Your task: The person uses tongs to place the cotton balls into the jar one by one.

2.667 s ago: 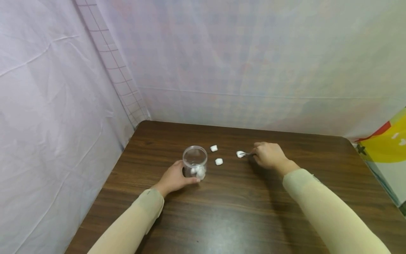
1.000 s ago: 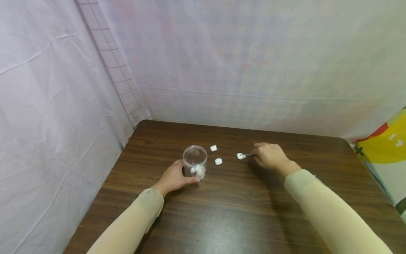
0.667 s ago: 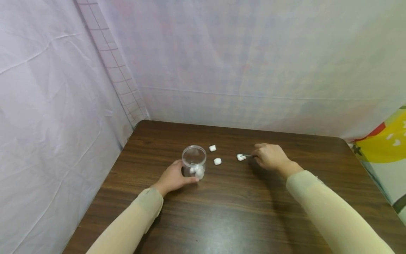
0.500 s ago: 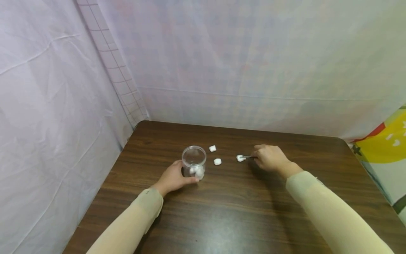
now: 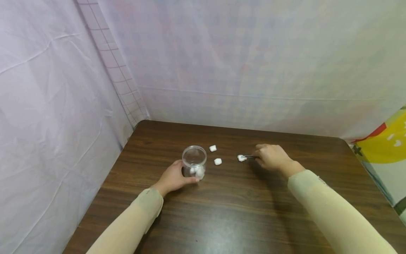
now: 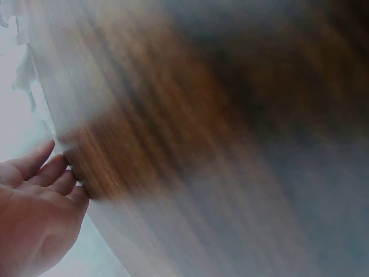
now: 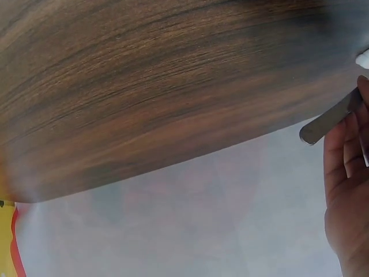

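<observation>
My left hand (image 5: 173, 178) grips a clear plastic jar (image 5: 194, 159), fingers behind it and thumb along the near side. Several white cotton balls (image 5: 199, 172) lie at the bottom of the open jar. In the left wrist view the fingers (image 6: 60, 179) show but the jar does not. My right hand (image 5: 271, 157) pinches metal tweezers (image 5: 250, 157), whose tips are at a cotton ball (image 5: 241, 158) on the table. The blunt end of the tweezers (image 7: 328, 120) sticks out of the hand in the right wrist view. Two more cotton balls (image 5: 213, 148) (image 5: 217, 161) lie right of the jar.
Everything stands on a dark wood-grain table (image 5: 222, 218). A pale cloth (image 5: 241, 63) hangs behind the table's far edge, and a white cloth (image 5: 57, 123) along its left. A yellow and red printed piece (image 5: 385, 144) shows beyond the right edge.
The cotton ball at the tweezers has shifted slightly nearer to me and shows differently between the tips. My right hand has followed it a little. My left hand and the jar stay in place.
</observation>
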`<action>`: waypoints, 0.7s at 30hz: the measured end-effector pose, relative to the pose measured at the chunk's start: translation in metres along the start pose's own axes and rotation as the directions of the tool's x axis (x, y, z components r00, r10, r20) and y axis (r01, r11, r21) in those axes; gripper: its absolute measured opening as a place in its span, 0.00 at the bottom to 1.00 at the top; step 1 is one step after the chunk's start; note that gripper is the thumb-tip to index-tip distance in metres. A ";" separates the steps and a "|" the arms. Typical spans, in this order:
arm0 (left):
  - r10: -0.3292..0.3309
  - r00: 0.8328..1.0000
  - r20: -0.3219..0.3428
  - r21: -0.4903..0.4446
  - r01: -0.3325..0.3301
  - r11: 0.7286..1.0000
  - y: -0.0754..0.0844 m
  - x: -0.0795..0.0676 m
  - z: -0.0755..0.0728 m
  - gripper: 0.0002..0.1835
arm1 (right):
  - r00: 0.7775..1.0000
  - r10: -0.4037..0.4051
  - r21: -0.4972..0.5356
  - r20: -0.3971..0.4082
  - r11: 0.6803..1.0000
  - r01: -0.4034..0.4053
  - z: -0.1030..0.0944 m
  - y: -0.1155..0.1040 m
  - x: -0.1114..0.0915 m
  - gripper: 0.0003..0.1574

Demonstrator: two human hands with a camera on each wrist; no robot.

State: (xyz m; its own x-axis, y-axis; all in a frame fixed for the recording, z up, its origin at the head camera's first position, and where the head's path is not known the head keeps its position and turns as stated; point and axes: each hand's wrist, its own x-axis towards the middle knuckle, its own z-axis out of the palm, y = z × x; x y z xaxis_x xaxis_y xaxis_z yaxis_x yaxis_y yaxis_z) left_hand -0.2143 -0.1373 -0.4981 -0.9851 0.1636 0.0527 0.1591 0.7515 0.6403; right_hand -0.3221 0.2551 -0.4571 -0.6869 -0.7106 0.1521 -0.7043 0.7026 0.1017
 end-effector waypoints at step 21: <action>-0.007 1.000 0.003 0.008 0.007 1.000 0.002 -0.001 -0.001 0.48 | 0.999 -0.018 -0.010 -0.032 1.000 0.017 0.002 -0.001 0.001 0.10</action>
State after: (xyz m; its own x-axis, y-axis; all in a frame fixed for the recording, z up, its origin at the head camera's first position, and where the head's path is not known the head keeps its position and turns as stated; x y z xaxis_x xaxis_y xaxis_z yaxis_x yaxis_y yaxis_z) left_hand -0.2133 -0.1364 -0.4958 -0.9860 0.1601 0.0457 0.1525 0.7578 0.6344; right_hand -0.3224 0.2534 -0.4591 -0.6683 -0.7214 0.1814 -0.7144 0.6904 0.1137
